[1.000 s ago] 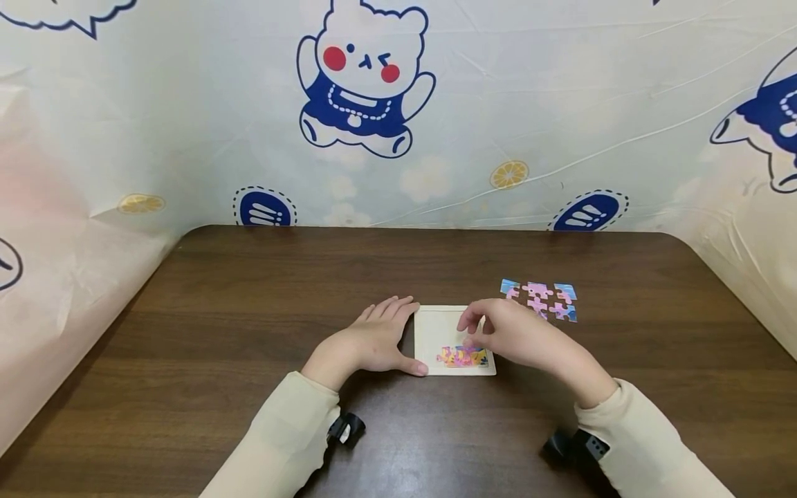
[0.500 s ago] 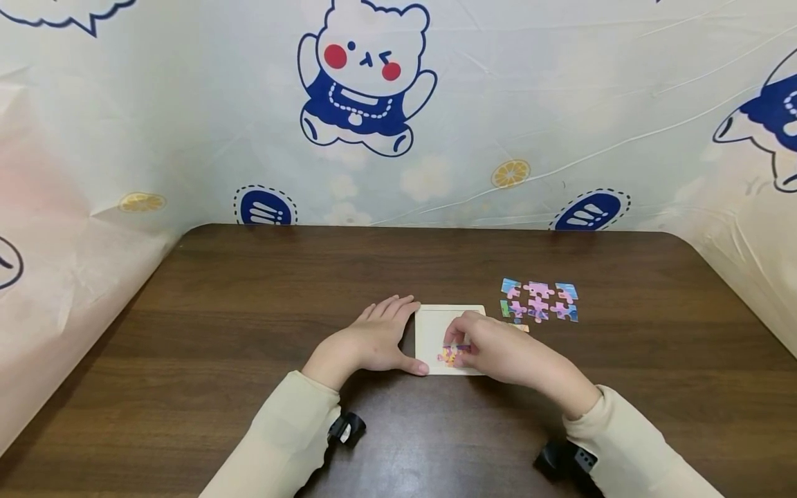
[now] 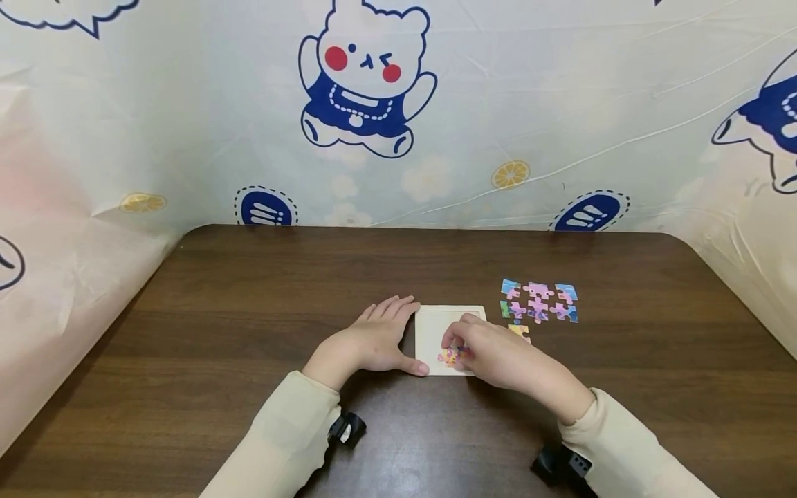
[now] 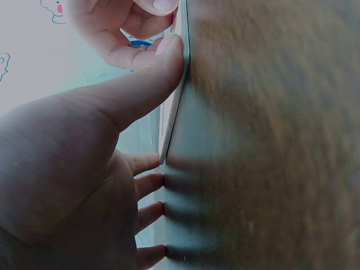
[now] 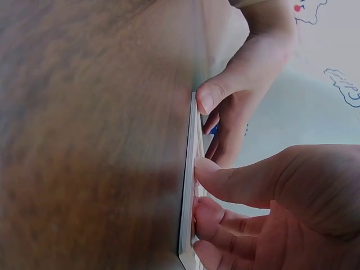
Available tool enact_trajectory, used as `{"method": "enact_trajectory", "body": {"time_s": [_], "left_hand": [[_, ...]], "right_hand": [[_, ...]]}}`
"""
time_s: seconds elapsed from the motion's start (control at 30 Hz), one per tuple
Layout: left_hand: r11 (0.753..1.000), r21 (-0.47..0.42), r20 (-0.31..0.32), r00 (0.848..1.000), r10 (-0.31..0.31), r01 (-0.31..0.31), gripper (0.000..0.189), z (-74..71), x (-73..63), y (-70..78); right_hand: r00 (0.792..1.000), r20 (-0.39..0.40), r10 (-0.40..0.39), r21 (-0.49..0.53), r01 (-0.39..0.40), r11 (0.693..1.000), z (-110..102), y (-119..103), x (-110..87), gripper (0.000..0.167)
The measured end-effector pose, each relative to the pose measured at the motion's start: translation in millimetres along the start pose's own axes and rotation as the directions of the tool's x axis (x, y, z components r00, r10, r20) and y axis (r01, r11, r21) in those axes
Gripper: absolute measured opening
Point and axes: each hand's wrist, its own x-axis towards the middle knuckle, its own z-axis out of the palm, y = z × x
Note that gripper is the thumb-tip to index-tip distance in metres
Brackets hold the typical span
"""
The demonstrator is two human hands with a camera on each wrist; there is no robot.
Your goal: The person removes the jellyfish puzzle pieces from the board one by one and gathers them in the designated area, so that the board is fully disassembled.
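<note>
A shallow white puzzle tray lies flat on the table. My left hand steadies its left side, thumb on the near corner and fingers spread straight past the far corner. Within the tray, joined pink and yellow jigsaw pieces sit low toward the right. My right hand is bent over them and covers part of them. In the right wrist view, its thumb and curled fingertips are down at the tray surface, closed about the jigsaw pieces, which are mostly hidden there.
Several loose jigsaw pieces in pink, blue and green lie spread on the table right of the tray. A yellow piece is nearest my right hand. The brown table ends at a patterned curtain.
My right hand has come down and left from above the tray onto the joined pieces, uncovering the loose pieces behind it. My left hand has stayed still.
</note>
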Motion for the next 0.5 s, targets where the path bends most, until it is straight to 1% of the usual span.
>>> {"method": "enact_trajectory", "body": {"time_s": [0.33,0.5], "left_hand": [[1.0,0.005,-0.002,1.0,-0.006,0.006,0.102,-0.1,0.7,0.6],[1.0,0.006,-0.005,1.0,-0.003,0.003,0.104,3.0,3.9,-2.8]], "right_hand": [[0.999,-0.019,-0.026,0.001,0.026,1.0,1.9,1.7,-0.1,0.023],[0.999,-0.025,-0.019,0.004,0.02,1.0,2.1,1.5,0.2,0.025]]}}
